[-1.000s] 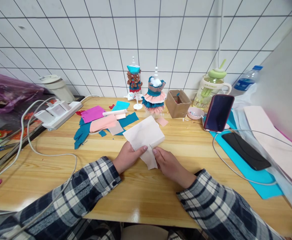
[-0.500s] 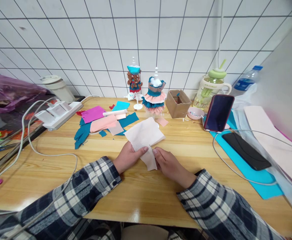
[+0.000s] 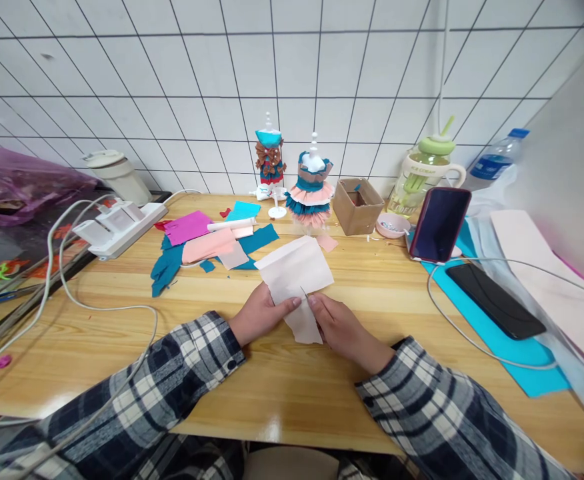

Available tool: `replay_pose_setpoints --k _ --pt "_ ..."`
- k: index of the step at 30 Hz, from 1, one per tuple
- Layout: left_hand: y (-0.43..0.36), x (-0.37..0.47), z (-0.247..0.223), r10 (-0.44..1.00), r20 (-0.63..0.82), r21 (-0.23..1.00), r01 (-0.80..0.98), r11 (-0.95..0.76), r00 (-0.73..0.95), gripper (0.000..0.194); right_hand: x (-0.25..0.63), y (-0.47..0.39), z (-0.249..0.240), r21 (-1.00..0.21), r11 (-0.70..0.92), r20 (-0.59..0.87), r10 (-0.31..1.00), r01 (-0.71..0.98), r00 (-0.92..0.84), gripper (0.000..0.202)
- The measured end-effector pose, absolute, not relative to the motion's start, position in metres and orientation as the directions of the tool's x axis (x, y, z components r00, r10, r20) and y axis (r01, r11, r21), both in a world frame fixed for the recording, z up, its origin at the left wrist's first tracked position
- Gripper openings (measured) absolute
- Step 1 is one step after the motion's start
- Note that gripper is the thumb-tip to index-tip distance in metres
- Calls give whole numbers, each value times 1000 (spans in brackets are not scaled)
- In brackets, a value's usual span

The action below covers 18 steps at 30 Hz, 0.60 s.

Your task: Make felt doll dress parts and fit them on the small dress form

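Note:
My left hand [image 3: 259, 315] pinches a pale pink sheet of crepe paper [image 3: 297, 265] by its left edge, thumb on top. The sheet hangs tilted above the table, with its narrower lower part between my hands. At the sheet's right side my right hand [image 3: 341, 325] is closed around a thin, pointed metal tool [image 3: 303, 291]. Only the tool's slim tip shows against the paper; the rest is hidden in my fingers, so its kind is unclear. Beyond the sheet stands a small dress form [image 3: 312, 190] in teal and pink ruffles.
Coloured paper pieces [image 3: 207, 243] lie at the left, near a white power strip [image 3: 122, 230]. Behind are another dress form [image 3: 269, 160], a cardboard box [image 3: 358, 210] and a pink dish [image 3: 392, 225]. Two phones, an upright one [image 3: 439, 223] and a flat one [image 3: 495, 300], are at right.
The tool's tip shows more clearly against the paper now. The sheet and both hands have shifted slightly to the right in view, and the sheet's lower part has swung a little right.

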<state>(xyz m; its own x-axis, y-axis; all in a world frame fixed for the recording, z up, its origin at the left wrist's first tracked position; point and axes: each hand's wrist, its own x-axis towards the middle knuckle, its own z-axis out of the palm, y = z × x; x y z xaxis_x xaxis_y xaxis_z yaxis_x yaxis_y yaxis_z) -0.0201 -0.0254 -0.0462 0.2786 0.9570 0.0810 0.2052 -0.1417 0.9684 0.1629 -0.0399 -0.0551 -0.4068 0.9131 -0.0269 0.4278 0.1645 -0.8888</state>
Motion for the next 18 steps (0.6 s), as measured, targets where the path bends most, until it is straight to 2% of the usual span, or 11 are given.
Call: replay_pose_setpoints --k 18 --pt "-25 -17 -43 960 119 955 236 -181 254 49 161 -42 -55 -878 170 -20 921 447 -390 42"
